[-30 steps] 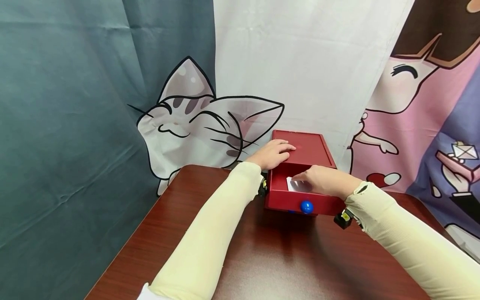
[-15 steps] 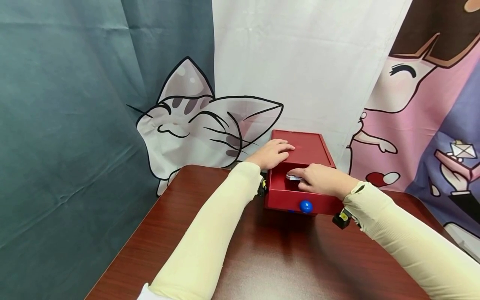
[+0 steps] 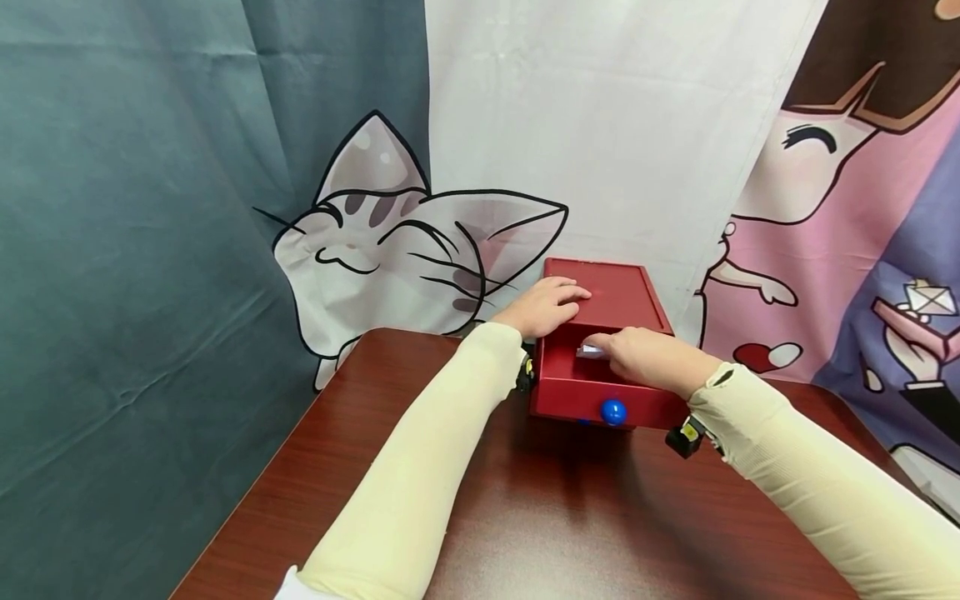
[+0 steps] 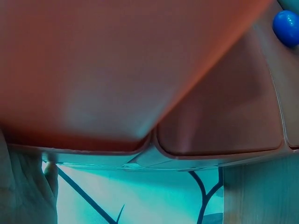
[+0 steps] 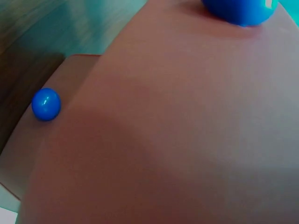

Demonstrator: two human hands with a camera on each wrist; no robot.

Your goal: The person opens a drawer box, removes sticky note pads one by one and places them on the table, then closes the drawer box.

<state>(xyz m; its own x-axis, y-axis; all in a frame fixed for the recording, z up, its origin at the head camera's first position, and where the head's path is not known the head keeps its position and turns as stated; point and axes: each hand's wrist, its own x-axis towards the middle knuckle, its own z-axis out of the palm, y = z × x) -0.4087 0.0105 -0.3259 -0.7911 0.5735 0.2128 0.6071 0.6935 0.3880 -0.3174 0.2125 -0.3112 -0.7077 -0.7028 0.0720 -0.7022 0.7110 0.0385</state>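
A red drawer cabinet (image 3: 621, 293) stands toward the far edge of the table, its upper drawer (image 3: 566, 396) pulled out. My left hand (image 3: 546, 307) rests on the cabinet's top, fingers extended; part of that hand (image 4: 29, 191) shows low in the left wrist view. Inside the drawer, my right hand (image 3: 648, 358) pinches a small flat whitish thing (image 3: 591, 352) between thumb and fingers. Most of this thing is covered by the hand, so its kind cannot be told. The right wrist view shows the drawer front with its blue knob (image 5: 240, 10), but not the hand.
A second blue knob (image 5: 46, 104) belongs to the lower drawer. The brown wooden table (image 3: 525, 533) extends toward me. Close behind the cabinet hangs a printed curtain (image 3: 495, 125) with cartoon figures.
The whitish thing lay flat under my right hand one second ago; now it is pinched, tilted and farther back in the drawer. My left hand has stayed in place.
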